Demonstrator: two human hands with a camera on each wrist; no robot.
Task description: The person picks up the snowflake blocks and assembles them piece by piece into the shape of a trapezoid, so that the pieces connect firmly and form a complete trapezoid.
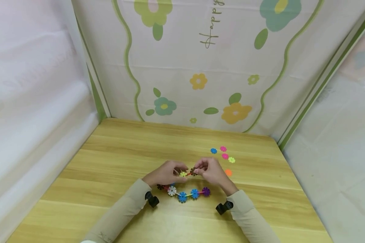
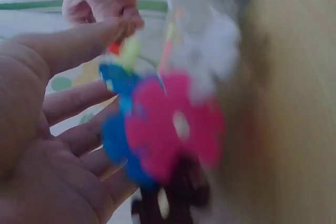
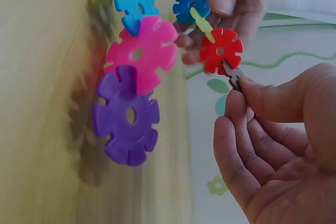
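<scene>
"what's the right hand [image 1: 212, 171] got, center of the frame?"

"it's pinching a brown snowflake disc [image 3: 235, 79] between thumb and forefinger. that one's slotted into a red disc [image 3: 220, 51]."

"and the left hand [image 1: 165, 173]?"

"loosely spread around a yellow-green disc [image 1: 183, 174], thumb apart from the fingers. can't tell how firmly it touches."

"all one chain [image 1: 182, 199]?"

"looks it. below the hands it curves across the wooden table [image 1: 134, 141], past a white disc [image 1: 171, 191] and two blue ones, ending in a purple disc [image 1: 205, 191]."

"any loose pieces?"

"right of center: a blue disc [image 1: 213, 151], two pink discs [image 1: 223, 148], a yellow disc [image 1: 232, 160], and an orange disc [image 1: 228, 172] just beside the right hand."
</scene>
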